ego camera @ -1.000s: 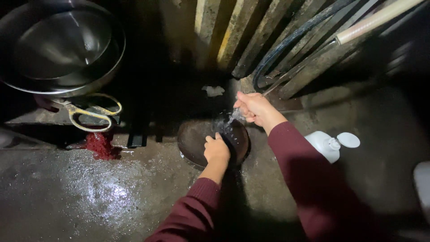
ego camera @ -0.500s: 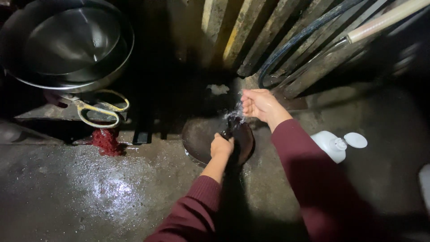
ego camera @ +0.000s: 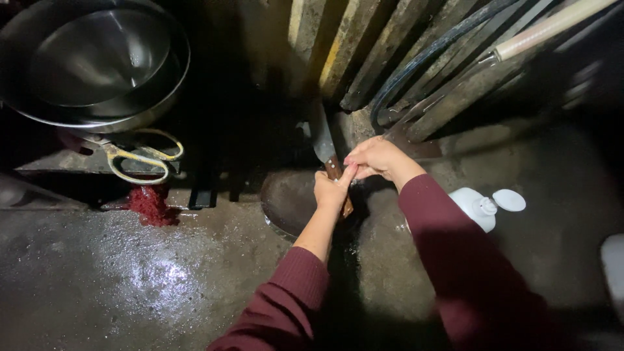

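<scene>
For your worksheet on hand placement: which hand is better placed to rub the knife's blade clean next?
Probably the right hand. The left hand is wrapped around the knife at its wooden handle, steadying it blade-up, while the right hand's fingers sit free beside the blade's base.

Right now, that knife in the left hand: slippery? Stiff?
Likely slippery: the knife is held by its wooden handle over wet floor by the left hand, which looks wet. The broad metal blade probably stays stiff. Probably blade-heavy, so it may tip forward.
</scene>
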